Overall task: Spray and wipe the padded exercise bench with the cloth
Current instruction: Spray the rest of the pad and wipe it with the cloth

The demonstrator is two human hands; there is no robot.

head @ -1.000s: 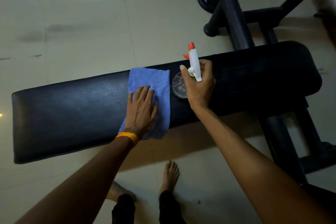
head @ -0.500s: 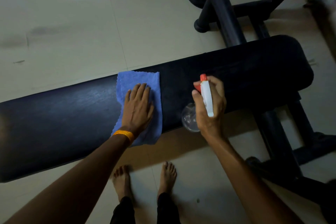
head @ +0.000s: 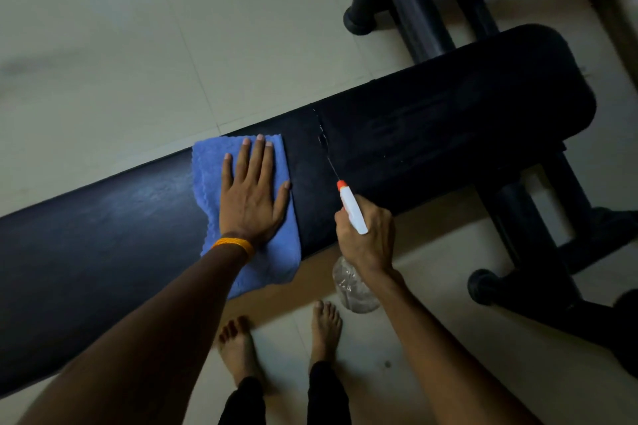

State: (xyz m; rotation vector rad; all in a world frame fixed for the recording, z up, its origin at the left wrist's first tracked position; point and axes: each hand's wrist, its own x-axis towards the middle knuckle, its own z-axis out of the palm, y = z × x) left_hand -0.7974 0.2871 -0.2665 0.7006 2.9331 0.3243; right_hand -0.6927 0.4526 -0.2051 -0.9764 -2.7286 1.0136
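The black padded bench (head: 448, 134) runs across the view from lower left to upper right. A blue cloth (head: 207, 169) lies flat on its middle, hanging over the near edge. My left hand (head: 253, 197) presses flat on the cloth, fingers spread, an orange band at the wrist. My right hand (head: 367, 241) grips a clear spray bottle (head: 352, 286) with a white head and orange nozzle, at the bench's near edge, right of the cloth. A thin stream of liquid leaves the nozzle and lands on the pad (head: 322, 138).
The bench's black metal frame and legs (head: 538, 252) stand at the right. More black tubing (head: 407, 3) and a weight plate sit at the top. My bare feet (head: 324, 328) stand on the pale tiled floor (head: 138, 45) just before the bench.
My right hand has drawn the bottle back from over the pad to the near edge, tilted the nozzle forward, and liquid now streams out. My left hand now lies flatter, farther up the cloth.
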